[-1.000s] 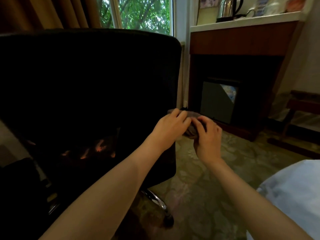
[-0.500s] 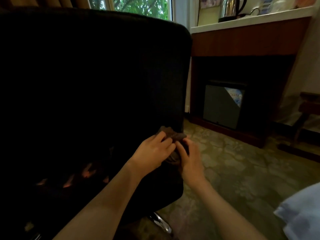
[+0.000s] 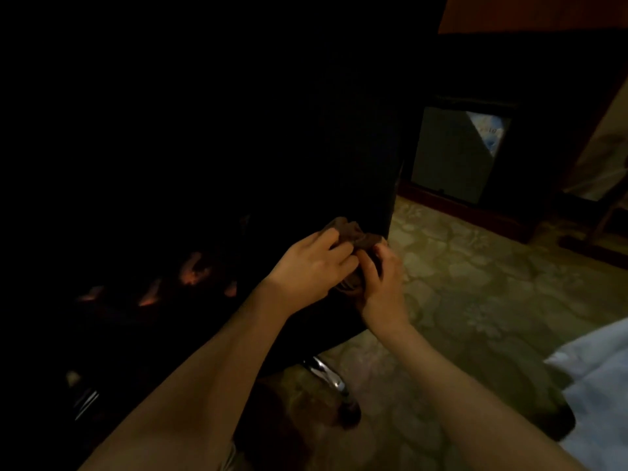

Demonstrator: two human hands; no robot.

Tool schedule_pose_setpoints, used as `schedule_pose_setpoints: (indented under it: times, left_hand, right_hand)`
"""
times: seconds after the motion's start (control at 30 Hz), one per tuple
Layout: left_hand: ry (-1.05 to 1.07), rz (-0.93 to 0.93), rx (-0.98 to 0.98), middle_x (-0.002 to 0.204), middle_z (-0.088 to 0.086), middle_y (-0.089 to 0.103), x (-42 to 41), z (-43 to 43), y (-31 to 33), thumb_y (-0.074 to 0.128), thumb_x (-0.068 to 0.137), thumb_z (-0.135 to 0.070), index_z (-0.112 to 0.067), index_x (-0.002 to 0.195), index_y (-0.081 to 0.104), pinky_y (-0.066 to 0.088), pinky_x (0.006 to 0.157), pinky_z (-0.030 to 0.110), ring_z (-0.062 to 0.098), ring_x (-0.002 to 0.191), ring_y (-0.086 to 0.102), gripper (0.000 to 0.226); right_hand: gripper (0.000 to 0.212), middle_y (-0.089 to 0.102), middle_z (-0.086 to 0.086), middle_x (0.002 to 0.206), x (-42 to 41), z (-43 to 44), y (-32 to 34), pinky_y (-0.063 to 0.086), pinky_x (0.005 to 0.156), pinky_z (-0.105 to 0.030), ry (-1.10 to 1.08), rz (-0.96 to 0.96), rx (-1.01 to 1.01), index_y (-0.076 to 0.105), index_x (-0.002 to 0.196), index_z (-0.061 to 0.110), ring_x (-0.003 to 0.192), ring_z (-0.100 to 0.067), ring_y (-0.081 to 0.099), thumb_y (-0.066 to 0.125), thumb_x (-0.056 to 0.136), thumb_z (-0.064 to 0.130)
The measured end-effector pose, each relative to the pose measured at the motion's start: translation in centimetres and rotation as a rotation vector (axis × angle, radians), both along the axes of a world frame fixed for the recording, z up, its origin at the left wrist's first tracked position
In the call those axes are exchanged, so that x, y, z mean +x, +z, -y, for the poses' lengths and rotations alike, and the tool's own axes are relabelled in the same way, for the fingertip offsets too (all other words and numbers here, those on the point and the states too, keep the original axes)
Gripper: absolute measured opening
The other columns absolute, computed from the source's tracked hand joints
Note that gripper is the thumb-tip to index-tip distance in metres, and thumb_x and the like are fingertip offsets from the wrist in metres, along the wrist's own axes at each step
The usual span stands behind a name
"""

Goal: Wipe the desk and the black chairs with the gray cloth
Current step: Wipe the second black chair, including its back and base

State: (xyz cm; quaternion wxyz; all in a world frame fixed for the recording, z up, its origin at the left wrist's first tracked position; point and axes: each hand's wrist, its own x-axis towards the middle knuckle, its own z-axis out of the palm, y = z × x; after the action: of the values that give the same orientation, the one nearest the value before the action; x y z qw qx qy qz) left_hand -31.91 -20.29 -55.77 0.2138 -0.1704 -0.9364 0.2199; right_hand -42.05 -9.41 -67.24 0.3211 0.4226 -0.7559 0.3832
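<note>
The back of a black chair fills the left and middle of the view, very dark. Both hands hold a bunched gray cloth at the lower right edge of the chair back. My left hand lies over the cloth with its fingers curled onto it. My right hand grips the cloth from the right, fingers curled round the folds. Most of the cloth is hidden between the hands. The desk is not in view.
A chrome chair leg juts out under the chair over patterned carpet. A dark wooden cabinet with a small fridge door stands at the back right. White bedding lies at the lower right.
Both hands with the cloth have moved down the right edge of the chair back. The view has tilted lower and come closer, so the window and shelf are gone from sight.
</note>
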Motion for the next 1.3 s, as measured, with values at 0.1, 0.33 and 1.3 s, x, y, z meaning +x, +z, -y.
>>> schedule_pose_setpoints:
  times: [0.1,0.33,1.3]
  left_hand:
    - [-0.027,-0.054,0.010,0.079,-0.002,0.064,0.9,0.9,-2.4,0.055,0.060,-0.007,-0.017,0.081,0.068,0.052,0.069,0.028,0.021,0.079,0.050,0.026]
    - [0.073,0.098,0.054,0.073,-0.007,0.062,2.9,1.8,-5.9,0.077,0.043,-0.016,-0.021,0.076,0.070,0.051,0.064,0.023,0.017,0.076,0.045,0.034]
    - [0.229,0.160,0.022,0.130,0.005,0.047,-6.2,-6.8,-0.3,0.046,0.092,-0.007,-0.013,0.130,0.041,0.041,0.094,0.028,0.027,0.126,0.032,0.039]
  right_hand:
    - [0.087,0.033,-0.017,0.124,0.4,0.4,-2.5,0.047,0.084,-0.060,0.026,-0.093,0.035,0.038,0.124,0.009,0.113,-0.039,0.035,0.085,0.052,-0.003]
    - [0.072,0.034,-0.015,0.123,2.8,1.0,-6.3,0.048,0.084,-0.059,0.055,-0.022,0.100,0.042,0.120,0.009,0.115,-0.039,0.033,0.078,0.059,0.001]
    - [0.028,0.054,-0.013,0.120,-5.0,-5.2,0.3,0.046,0.093,-0.050,-0.032,0.491,-0.100,0.059,0.110,0.033,0.114,-0.033,0.051,0.066,0.083,0.035]
